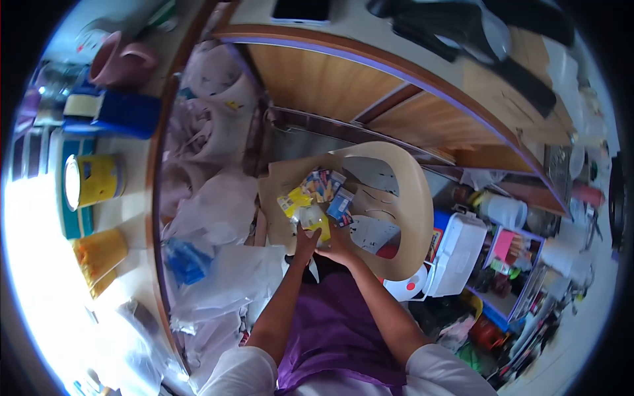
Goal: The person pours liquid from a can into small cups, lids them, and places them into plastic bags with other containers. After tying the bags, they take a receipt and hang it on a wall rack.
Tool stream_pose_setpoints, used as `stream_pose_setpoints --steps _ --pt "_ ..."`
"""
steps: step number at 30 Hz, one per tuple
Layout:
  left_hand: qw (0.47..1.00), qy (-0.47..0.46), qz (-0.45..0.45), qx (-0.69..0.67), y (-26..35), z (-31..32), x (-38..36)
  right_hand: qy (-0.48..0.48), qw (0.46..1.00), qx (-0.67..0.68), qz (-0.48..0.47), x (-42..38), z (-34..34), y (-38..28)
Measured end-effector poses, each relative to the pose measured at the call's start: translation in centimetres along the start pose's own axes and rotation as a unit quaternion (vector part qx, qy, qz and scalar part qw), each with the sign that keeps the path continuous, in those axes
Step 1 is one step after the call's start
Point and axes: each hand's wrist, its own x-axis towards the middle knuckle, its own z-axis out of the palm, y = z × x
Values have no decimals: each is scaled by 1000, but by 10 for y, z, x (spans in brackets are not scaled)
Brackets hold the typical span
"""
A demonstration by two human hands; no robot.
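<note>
My left hand (306, 243) and my right hand (339, 245) are close together over the seat of a beige plastic chair (415, 191). Between them is a clear and yellow packet (312, 216), with the fingers of both hands closed around its near side. Just beyond it lie a yellow packet (294, 200), a dark packet with a colourful print (322, 185) and a blue packet (341, 205). What is inside the held packet is too small to make out.
Plastic bags (221, 204) fill the left side. A shelf there carries a yellow tin (99, 181) and a pink mug (123, 63). Wooden cabinet doors (317, 72) stand ahead. On the right are a white box (456, 254) and a cluttered rack (508, 270).
</note>
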Motion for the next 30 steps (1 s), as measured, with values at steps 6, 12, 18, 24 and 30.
stream_pose_setpoints --steps 6,12,18,24,30 --pt "923 37 141 357 6 20 32 301 947 -40 102 59 8 51" --pt "917 99 192 336 7 3 13 316 948 36 32 45 -6 37" --pt "917 68 274 281 12 -60 -65 -236 909 340 -52 -166 -230 -174" --pt "928 -15 259 268 13 -107 -126 540 739 363 -175 -183 -457 -183" --pt "947 71 189 249 14 -96 -173 582 765 -255 -107 -87 -644 -152"
